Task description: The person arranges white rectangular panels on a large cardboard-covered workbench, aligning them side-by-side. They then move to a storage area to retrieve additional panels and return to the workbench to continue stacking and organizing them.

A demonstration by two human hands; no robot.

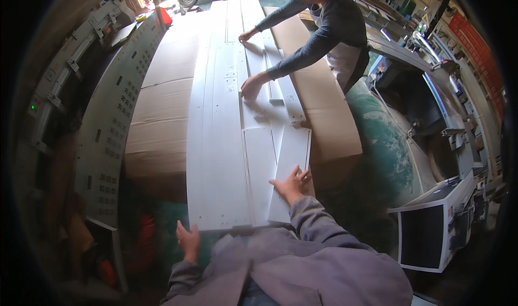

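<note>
Long white panels [214, 144] lie side by side and run away from me, with small holes and printed stickers on them. Beside the near left corner, my left hand [188, 241] is raised with its fingers apart, holding nothing. My right hand [292, 186] spans a short white board [292, 152], thumb at its left edge and fingers at its right. That board sits at a slight angle next to another white board [261, 156]. Farther off, a narrow white piece [292, 99] with end holes lies at the right.
Flattened cardboard [162, 115] lies under the panels. Across at the right, a co-worker [340, 30] leans over with both hands on the white pieces. A long perforated machine side [109, 136] borders the left; a machine with a dark opening [425, 107] stands right.
</note>
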